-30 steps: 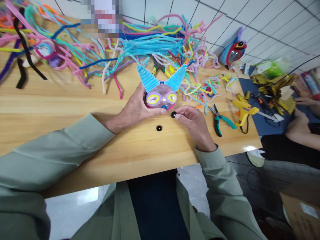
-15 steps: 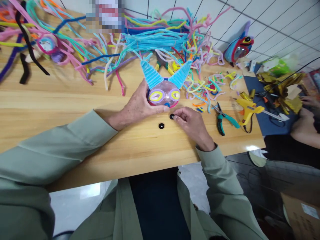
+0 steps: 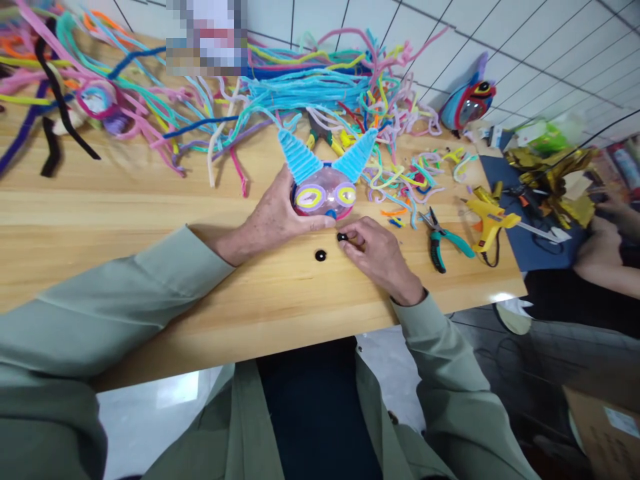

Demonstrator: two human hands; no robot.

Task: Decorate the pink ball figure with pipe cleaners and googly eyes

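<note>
A clear craft ball (image 3: 324,195) with two blue pipe-cleaner ears and yellow-and-purple ring eyes rests on the wooden table (image 3: 150,227). My left hand (image 3: 273,217) is wrapped round its left side and steadies it. My right hand (image 3: 375,253) pinches a small black bead (image 3: 342,237) between thumb and fingertips, just below the ball. A second black bead (image 3: 321,255) lies loose on the table between my hands.
A tangle of coloured pipe cleaners (image 3: 300,87) covers the far side of the table. Teal-handled pliers (image 3: 443,240) and a yellow glue gun (image 3: 487,220) lie to the right. A finished fish-like figure (image 3: 467,100) stands at the back right. Another person's hand (image 3: 600,247) rests at the right edge.
My right hand has drawn slightly left and down with the black bead, closer to the ball's underside. The left hand keeps its hold on the ball.
</note>
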